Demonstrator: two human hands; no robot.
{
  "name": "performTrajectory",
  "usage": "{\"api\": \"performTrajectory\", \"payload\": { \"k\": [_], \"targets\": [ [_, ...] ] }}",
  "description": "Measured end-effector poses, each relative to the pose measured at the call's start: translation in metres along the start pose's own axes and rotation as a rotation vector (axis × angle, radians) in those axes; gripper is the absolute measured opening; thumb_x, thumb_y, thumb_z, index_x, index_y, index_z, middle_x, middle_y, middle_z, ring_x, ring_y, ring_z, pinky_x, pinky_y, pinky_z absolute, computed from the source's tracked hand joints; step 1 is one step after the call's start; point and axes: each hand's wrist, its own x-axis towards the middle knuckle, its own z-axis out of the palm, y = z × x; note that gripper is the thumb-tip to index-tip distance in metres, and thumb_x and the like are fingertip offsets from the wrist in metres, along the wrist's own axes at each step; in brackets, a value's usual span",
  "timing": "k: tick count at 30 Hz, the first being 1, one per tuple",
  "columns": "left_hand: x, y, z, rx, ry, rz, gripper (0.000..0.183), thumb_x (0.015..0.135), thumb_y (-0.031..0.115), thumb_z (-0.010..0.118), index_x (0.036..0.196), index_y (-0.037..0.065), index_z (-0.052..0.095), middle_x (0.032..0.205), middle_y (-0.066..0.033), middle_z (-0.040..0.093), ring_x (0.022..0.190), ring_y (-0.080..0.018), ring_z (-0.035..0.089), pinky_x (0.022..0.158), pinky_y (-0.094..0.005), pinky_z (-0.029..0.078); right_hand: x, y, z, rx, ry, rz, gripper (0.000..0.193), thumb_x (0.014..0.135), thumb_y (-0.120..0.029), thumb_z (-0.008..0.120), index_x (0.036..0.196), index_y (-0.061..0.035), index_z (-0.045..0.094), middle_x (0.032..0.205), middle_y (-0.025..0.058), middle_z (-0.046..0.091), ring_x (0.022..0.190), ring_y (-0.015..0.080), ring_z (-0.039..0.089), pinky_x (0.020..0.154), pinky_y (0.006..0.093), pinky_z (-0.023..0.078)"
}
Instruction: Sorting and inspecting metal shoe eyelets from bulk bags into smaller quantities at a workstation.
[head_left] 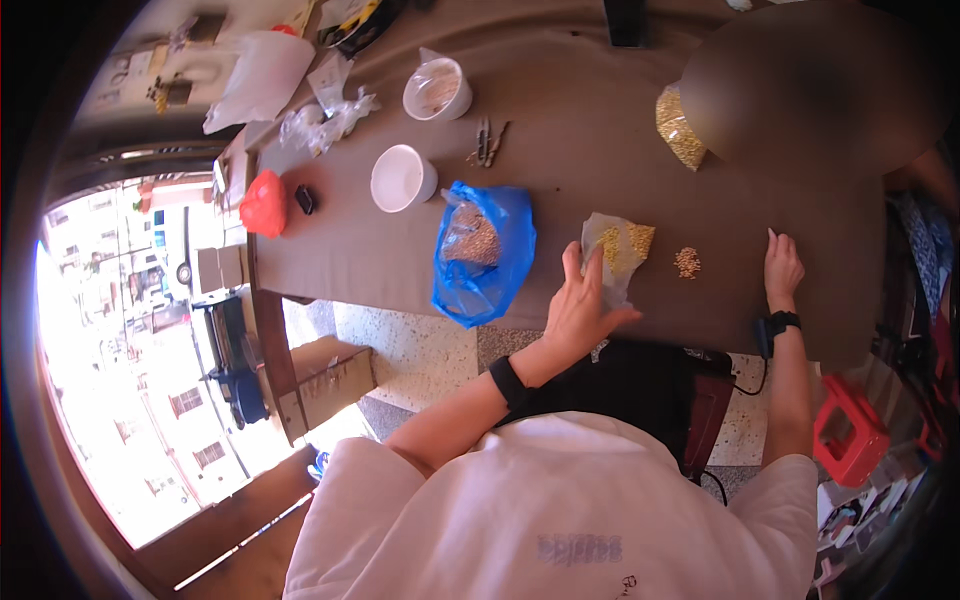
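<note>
At the near edge of the desk [560, 150], the left grip [580, 312] is held with fingers and thumb spread, over the lower left part of a clear bag of yellow grains [627, 243]; whether the film is touched cannot be told. Right grip [783, 268] is rested on the desk, well apart from the bag, one finger extended; whether anything is pinched cannot be told. Between bag and right grip, a small tan grain pile [687, 263] is laid loose. Bag judged light, soft, slightly slippery, contents likely to shift; best taken by the slack, grain-free film at its near end, loosely, to avoid spilling. To the left, a blue bag [468, 296] is placed, with brownish grains [474, 240] held in it. Farther back, a white tub [402, 180] and a second tub [438, 113] are set out.
</note>
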Motion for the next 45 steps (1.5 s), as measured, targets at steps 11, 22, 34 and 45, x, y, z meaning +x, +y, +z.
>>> {"api": "performTrajectory", "payload": {
  "k": [11,22,34,45],
  "targets": [
    [0.010,-0.033,0.013,-0.184,0.301,0.169,0.046,0.073,0.001,0.058,0.115,-0.007,0.043,0.114,-0.0233,0.041,0.098,-0.0388,0.048,0.081,-0.0357,0.043,0.004,0.003,0.007,0.032,0.062,-0.068,0.040,0.083,-0.031,0.060,0.054,-0.0094,0.045,0.050,0.0069,0.052,0.042,0.0241,0.053,0.038,0.0327,0.044],
    [0.013,-0.008,0.008,-0.244,0.203,0.196,0.086,0.057,-0.002,0.070,0.128,-0.009,0.024,0.126,-0.0252,0.030,0.116,-0.0414,0.035,0.096,-0.0374,0.035,0.033,-0.033,-0.068,1.623,-0.238,1.181,0.043,0.085,-0.030,0.059,0.052,-0.0145,0.038,0.041,-0.0057,0.030,0.031,0.0061,0.028,0.032,0.0225,0.017],
    [0.019,-0.012,0.003,-0.226,0.222,0.310,0.083,0.057,-0.001,0.070,0.127,-0.011,0.026,0.125,-0.0256,0.032,0.115,-0.0421,0.036,0.096,-0.0391,0.036,0.077,-0.243,-0.175,2.114,-0.681,0.901,0.037,0.084,-0.028,0.061,0.057,-0.0083,0.046,0.047,-0.0036,0.035,0.035,0.0049,0.028,0.032,0.0224,0.031],
    [0.014,-0.024,-0.003,-0.477,0.268,0.196,0.075,0.057,-0.005,0.058,0.124,-0.013,0.027,0.121,-0.0289,0.032,0.112,-0.0450,0.038,0.094,-0.0392,0.038,0.052,-0.259,-0.138,0.887,-0.308,-0.111,0.017,0.079,-0.013,0.057,0.070,0.0020,0.056,0.065,0.0175,0.057,0.058,0.0339,0.057,0.053,0.0408,0.046]
  ]
}}
